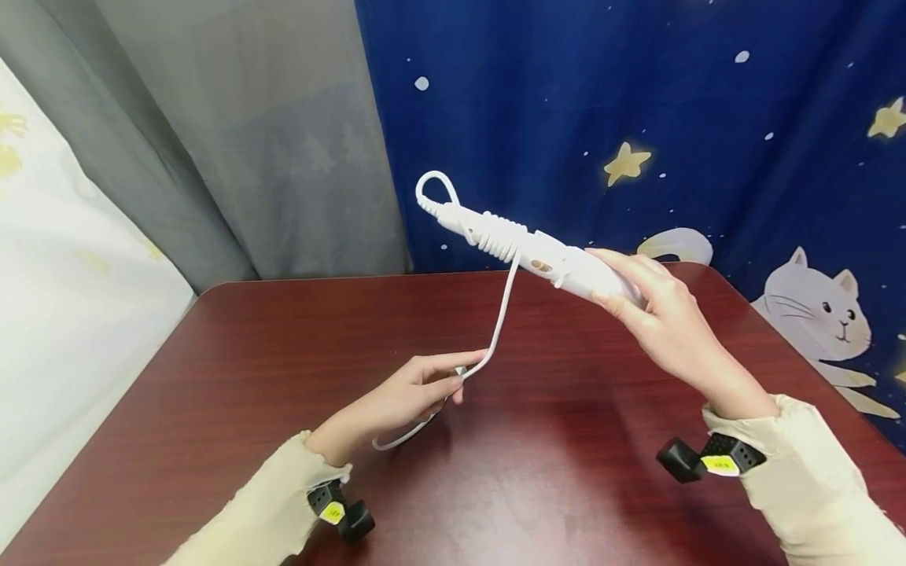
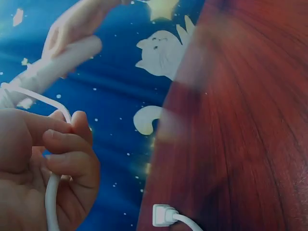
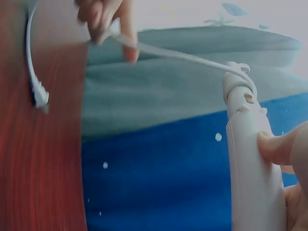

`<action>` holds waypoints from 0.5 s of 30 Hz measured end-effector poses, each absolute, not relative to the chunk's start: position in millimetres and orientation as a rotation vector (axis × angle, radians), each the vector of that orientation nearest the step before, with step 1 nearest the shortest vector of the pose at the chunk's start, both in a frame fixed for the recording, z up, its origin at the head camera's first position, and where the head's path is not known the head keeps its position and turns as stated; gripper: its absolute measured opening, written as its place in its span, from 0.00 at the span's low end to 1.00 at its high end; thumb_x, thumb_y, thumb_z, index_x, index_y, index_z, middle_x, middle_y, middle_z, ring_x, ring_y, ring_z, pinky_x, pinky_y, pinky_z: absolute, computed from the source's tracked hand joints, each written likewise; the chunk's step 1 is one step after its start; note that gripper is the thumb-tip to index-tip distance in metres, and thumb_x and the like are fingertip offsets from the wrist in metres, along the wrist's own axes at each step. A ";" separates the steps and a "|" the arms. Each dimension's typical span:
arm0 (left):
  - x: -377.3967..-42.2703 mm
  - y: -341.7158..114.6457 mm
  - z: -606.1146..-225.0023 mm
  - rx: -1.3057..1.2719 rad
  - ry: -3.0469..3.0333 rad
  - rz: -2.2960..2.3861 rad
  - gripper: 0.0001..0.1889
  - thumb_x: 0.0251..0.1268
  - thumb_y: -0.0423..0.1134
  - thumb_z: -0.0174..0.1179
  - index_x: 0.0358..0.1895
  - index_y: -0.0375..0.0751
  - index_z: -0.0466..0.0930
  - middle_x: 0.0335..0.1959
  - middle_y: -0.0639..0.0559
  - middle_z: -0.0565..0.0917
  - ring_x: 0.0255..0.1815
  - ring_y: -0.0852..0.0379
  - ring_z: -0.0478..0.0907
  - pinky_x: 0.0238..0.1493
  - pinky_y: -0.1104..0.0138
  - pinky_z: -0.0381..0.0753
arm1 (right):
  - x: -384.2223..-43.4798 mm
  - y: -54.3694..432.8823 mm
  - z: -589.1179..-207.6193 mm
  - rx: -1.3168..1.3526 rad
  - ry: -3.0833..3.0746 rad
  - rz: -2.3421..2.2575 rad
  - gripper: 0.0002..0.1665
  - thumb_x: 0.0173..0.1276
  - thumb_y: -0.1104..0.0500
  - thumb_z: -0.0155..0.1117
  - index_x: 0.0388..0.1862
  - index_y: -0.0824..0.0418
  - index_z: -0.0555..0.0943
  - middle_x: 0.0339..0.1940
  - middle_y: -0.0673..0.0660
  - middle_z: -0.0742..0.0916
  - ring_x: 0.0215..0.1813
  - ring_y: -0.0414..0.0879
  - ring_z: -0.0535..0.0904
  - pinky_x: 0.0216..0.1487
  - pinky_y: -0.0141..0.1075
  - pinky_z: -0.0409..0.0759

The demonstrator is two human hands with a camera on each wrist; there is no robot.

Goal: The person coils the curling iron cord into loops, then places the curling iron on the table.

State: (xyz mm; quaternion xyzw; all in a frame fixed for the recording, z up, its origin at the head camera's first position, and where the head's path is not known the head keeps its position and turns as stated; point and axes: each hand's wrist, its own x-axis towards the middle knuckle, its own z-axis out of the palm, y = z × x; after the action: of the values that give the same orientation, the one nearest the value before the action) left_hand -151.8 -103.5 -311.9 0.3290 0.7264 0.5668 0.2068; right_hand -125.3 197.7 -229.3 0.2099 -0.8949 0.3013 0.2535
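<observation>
My right hand (image 1: 668, 314) grips a white hair straightener (image 1: 587, 271) by its wide end and holds it up at a slant above the table. Several turns of its white cord (image 1: 504, 303) are wound round the narrow end, with a loop sticking out at the tip. From the windings the cord runs down to my left hand (image 1: 410, 389), which pinches it between thumb and fingers. The left wrist view shows the cord passing through the curled fingers (image 2: 72, 163). Below that hand hangs the cord's free end with its white plug (image 2: 164, 215), seen also as a plug (image 3: 41, 96) in the right wrist view.
A dark red-brown table (image 1: 283, 330) with rounded far corners lies under both hands. Behind it hang a grey curtain (image 1: 283, 157) and a blue one (image 1: 510, 102) with stars and a cat. White cloth (image 1: 64, 314) borders the left side.
</observation>
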 end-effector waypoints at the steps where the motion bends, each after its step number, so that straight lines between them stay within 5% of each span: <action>1: -154.5 -102.3 -313.1 0.913 2.037 1.569 0.22 0.69 0.29 0.45 0.64 0.46 0.67 0.27 0.42 0.73 0.10 0.61 0.56 0.11 0.71 0.56 | -123.5 196.9 -228.9 0.602 -2.428 0.836 0.26 0.64 0.61 0.60 0.62 0.54 0.72 0.51 0.57 0.79 0.48 0.49 0.69 0.41 0.44 0.66; 7: -176.6 -102.2 -318.5 0.838 2.039 1.600 0.16 0.69 0.34 0.49 0.58 0.42 0.75 0.21 0.48 0.73 0.09 0.62 0.56 0.11 0.72 0.56 | -111.7 194.5 -226.5 0.829 -2.394 0.956 0.28 0.62 0.68 0.60 0.62 0.54 0.72 0.52 0.49 0.78 0.48 0.39 0.69 0.44 0.27 0.66; 15: -200.5 -108.2 -321.8 0.549 2.156 1.659 0.13 0.62 0.40 0.59 0.40 0.31 0.83 0.15 0.52 0.73 0.10 0.65 0.59 0.11 0.74 0.57 | -91.9 193.6 -227.9 1.034 -2.399 1.027 0.30 0.60 0.72 0.59 0.62 0.57 0.71 0.51 0.47 0.78 0.47 0.38 0.70 0.43 0.28 0.67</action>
State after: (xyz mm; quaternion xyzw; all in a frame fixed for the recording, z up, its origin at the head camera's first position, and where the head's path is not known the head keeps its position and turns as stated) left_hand -200.5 -108.2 -321.8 0.1944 0.7639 0.5878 0.1821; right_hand -91.9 193.6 -227.9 0.3633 -0.8426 0.3609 0.1666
